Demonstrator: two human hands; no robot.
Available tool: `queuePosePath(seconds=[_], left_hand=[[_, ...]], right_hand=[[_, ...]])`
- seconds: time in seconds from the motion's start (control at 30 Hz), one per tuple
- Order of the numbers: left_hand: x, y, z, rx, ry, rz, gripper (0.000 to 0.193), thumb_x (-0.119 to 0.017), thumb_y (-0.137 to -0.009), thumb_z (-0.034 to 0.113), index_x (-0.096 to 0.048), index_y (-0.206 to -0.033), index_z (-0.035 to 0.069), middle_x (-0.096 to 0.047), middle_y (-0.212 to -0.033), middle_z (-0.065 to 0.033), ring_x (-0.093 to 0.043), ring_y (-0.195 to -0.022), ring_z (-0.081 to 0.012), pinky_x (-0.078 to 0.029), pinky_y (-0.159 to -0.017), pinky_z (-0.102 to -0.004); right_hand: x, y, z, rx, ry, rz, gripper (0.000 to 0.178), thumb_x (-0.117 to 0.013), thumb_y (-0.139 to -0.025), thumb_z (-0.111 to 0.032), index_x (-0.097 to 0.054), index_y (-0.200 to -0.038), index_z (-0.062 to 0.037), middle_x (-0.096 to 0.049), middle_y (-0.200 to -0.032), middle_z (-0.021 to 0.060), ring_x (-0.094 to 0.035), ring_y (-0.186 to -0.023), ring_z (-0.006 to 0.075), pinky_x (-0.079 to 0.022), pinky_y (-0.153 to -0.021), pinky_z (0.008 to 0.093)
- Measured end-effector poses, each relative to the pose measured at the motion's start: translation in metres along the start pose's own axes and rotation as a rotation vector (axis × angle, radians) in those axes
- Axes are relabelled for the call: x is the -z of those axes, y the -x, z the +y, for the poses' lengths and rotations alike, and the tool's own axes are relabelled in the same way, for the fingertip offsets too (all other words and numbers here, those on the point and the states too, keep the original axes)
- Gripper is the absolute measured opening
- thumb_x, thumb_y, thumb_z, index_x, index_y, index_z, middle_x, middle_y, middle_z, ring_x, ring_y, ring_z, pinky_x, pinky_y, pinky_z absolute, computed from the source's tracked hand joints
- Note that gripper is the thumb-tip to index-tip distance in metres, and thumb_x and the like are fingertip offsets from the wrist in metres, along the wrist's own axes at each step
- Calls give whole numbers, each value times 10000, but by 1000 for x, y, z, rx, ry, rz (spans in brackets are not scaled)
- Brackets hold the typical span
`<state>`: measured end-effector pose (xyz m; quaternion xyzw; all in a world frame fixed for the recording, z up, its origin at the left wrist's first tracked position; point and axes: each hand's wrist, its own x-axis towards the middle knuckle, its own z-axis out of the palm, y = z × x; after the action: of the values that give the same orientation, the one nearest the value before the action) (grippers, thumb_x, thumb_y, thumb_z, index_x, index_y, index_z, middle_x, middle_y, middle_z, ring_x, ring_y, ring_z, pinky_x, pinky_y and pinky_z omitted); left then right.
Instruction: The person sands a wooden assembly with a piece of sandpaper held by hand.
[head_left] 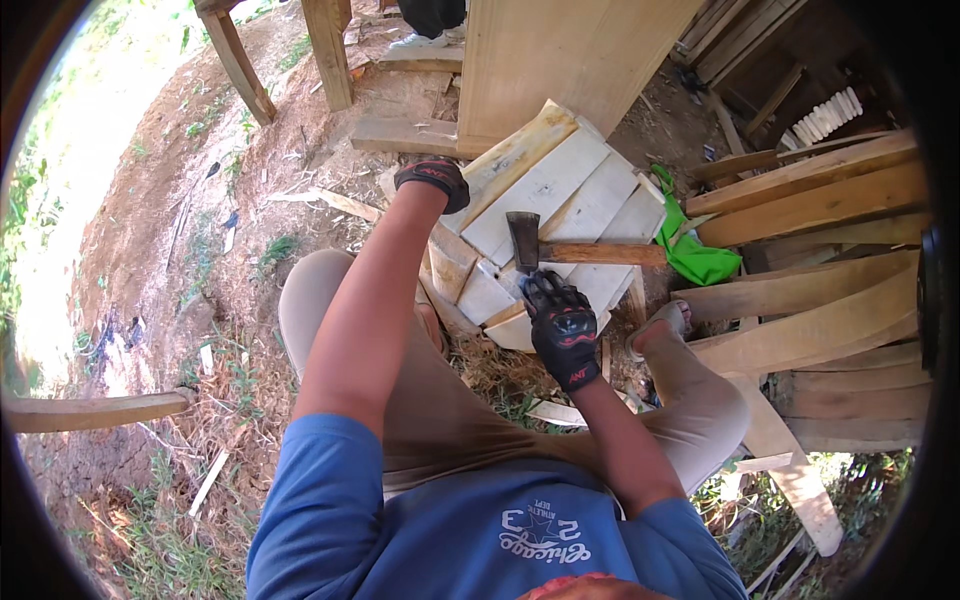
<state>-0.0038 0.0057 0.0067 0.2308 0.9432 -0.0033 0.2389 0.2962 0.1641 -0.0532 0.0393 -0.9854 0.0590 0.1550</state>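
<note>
A hatchet (590, 254) with a dark metal head and a wooden handle lies across a cluster of pale, flat wood pieces (560, 185). My right hand (563, 322), in a black glove with red marks, has its fingers closed at the lower end of the hatchet head. The handle points off to the right, away from that hand. My left hand (436, 182), gloved the same way, is curled closed at the left edge of the pale wood pieces. Its fingertips are hidden, so what it grips cannot be made out.
A wide upright board (560, 65) stands beyond the wood pieces. Curved wooden planks (810, 260) are stacked at the right, with a bright green cloth or bag (700, 258) beside them. Wooden legs (328, 55) rise at the far left. Wood offcuts (345, 205) litter the dirt ground.
</note>
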Motion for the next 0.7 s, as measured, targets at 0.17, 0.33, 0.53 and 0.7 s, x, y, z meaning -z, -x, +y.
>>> queuePosePath(seconds=[0.17, 0.33, 0.53, 0.7], left_hand=[[6, 2, -7, -32, 5, -16, 469, -556, -955, 338, -759, -1335, 153, -697, -1444, -92, -651, -1350, -308, -510, -1122, -446], [1, -2, -5, 0, 9, 3, 458, -566, -959, 359, -771, -1306, 143, -706, -1425, -105, -651, -1347, -314, -510, -1120, -439], [6, -3, 3, 17, 0, -63, 498, -578, -962, 383, -739, -1366, 141, -668, -1489, -89, -632, -1377, -297, -494, -1145, -429], [15, 3, 4, 65, -19, -24, 507, -566, -974, 404, -733, -1382, 155, -658, -1504, -86, -615, -1400, -295, -480, -1165, -439]], right_hand=[[24, 30, 11, 49, 49, -175, 543, -651, -893, -105, -646, -1436, -101, -645, -1487, 108, -574, -1414, 283, -464, -1131, 470], [67, 77, 24, -24, 71, -196, 536, -647, -892, -57, -668, -1423, -128, -636, -1505, 101, -598, -1392, 293, -485, -1107, 479], [50, 48, 27, -44, -29, -90, 385, -680, -935, -137, -728, -1317, -135, -723, -1362, 102, -648, -1327, 284, -510, -1081, 467], [17, -12, -1, 19, 38, -50, 388, -644, -910, -106, -721, -1288, -69, -716, -1369, 140, -635, -1341, 314, -498, -1080, 480]])
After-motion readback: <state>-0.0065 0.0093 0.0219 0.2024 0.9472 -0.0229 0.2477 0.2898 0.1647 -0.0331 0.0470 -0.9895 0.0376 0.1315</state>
